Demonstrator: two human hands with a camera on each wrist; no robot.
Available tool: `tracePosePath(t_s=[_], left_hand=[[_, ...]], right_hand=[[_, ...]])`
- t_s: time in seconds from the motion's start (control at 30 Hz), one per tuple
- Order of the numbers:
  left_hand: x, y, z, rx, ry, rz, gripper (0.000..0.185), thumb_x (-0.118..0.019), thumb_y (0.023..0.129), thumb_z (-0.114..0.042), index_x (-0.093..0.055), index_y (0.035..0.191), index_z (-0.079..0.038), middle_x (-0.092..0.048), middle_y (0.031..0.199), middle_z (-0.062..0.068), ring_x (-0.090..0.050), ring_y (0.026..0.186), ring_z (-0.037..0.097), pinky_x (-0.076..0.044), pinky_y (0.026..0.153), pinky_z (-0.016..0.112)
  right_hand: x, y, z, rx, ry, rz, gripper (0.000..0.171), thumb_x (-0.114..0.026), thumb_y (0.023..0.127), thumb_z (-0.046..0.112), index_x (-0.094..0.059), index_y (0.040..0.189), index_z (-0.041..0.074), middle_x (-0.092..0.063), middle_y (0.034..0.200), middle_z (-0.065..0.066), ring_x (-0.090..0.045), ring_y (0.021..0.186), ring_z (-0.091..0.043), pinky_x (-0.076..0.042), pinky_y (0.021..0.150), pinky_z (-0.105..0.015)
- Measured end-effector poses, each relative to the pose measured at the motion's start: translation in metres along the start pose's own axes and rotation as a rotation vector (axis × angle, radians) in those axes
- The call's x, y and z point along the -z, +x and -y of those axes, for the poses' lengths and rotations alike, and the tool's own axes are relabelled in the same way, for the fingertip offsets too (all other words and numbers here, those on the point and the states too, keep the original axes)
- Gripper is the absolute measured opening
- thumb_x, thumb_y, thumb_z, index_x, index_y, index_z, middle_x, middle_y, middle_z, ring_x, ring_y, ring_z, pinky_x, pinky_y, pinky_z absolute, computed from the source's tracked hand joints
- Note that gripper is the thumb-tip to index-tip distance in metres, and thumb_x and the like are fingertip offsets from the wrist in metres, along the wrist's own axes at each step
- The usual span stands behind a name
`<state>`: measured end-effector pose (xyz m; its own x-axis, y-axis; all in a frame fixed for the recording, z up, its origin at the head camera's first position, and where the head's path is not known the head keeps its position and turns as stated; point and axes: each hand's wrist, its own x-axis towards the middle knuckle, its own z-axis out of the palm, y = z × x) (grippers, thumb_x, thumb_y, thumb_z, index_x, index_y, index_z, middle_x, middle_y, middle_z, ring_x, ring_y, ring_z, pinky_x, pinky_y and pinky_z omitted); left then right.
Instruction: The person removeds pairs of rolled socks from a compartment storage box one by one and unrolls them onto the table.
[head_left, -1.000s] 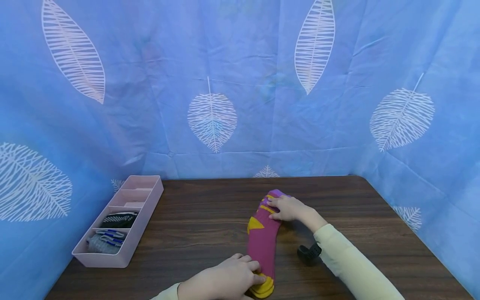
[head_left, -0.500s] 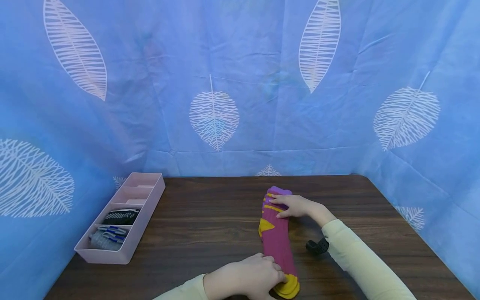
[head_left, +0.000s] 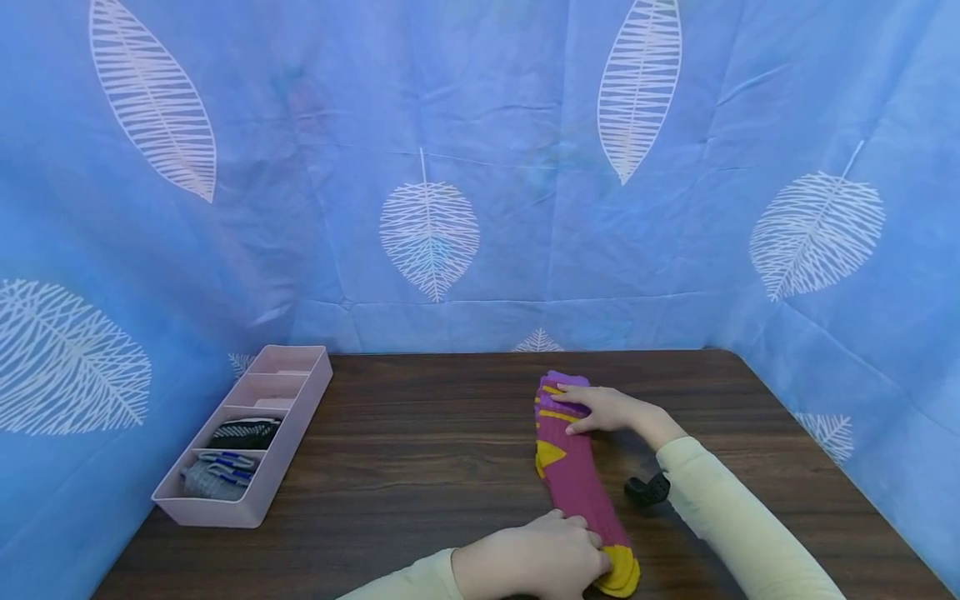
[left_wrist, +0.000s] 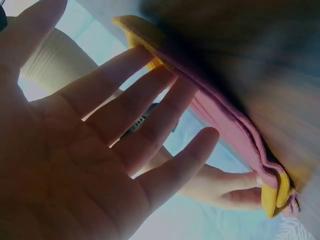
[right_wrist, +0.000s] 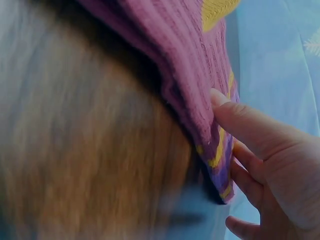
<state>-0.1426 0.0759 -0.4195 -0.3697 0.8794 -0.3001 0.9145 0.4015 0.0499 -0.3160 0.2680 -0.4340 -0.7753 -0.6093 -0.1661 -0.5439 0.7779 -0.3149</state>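
Note:
A pair of maroon socks (head_left: 581,487), stacked one on the other, lies lengthwise on the dark wooden table. Their toes and heels are yellow, and the cuffs are purple with yellow stripes. My left hand (head_left: 536,558) rests at the toe end; in the left wrist view its extended fingers (left_wrist: 150,127) touch the socks' edge. At the cuff end, my right hand (head_left: 611,410) lies with fingers spread over the striped part. The right wrist view has its thumb (right_wrist: 245,117) against the ribbed knit, the other fingers loosely bent beside the cuff.
A pink divided box (head_left: 288,458) stands at the table's left. Its nearest compartment holds grey socks (head_left: 213,479) with blue stripes, and the one behind holds a black patterned sock (head_left: 243,432). A blue leaf-print curtain (head_left: 487,250) encloses the table.
The socks have slid to the right, their toe end farthest, so they now lie more slanted. Both hands have moved right along with them. The head view has shifted slightly.

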Motion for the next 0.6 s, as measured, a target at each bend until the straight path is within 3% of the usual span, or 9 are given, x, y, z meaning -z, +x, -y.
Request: tracePosePath(t_s=[0.2, 0.6], left_hand=[[0.003, 0.02, -0.011, 0.007, 0.058, -0.006, 0.028, -0.058, 0.097, -0.037, -0.062, 0.124, -0.036, -0.059, 0.126, -0.021, -0.051, 0.104, 0.0, -0.045, 0.088, 0.022], [0.015, 0.067, -0.031, 0.065, 0.062, 0.058, 0.031, -0.057, 0.097, -0.04, -0.059, 0.128, -0.039, -0.052, 0.129, -0.025, -0.045, 0.106, -0.002, -0.043, 0.091, 0.021]], right_hand=[[0.002, -0.007, -0.018, -0.053, 0.003, -0.005, 0.073, -0.064, 0.09, 0.049, -0.04, 0.149, 0.014, -0.03, 0.158, -0.017, -0.033, 0.14, -0.046, -0.033, 0.109, -0.063], [0.01, -0.035, -0.058, -0.137, -0.06, -0.063, 0.08, -0.064, 0.087, 0.054, -0.04, 0.148, 0.007, -0.03, 0.155, -0.028, -0.032, 0.138, -0.052, -0.033, 0.105, -0.066]])
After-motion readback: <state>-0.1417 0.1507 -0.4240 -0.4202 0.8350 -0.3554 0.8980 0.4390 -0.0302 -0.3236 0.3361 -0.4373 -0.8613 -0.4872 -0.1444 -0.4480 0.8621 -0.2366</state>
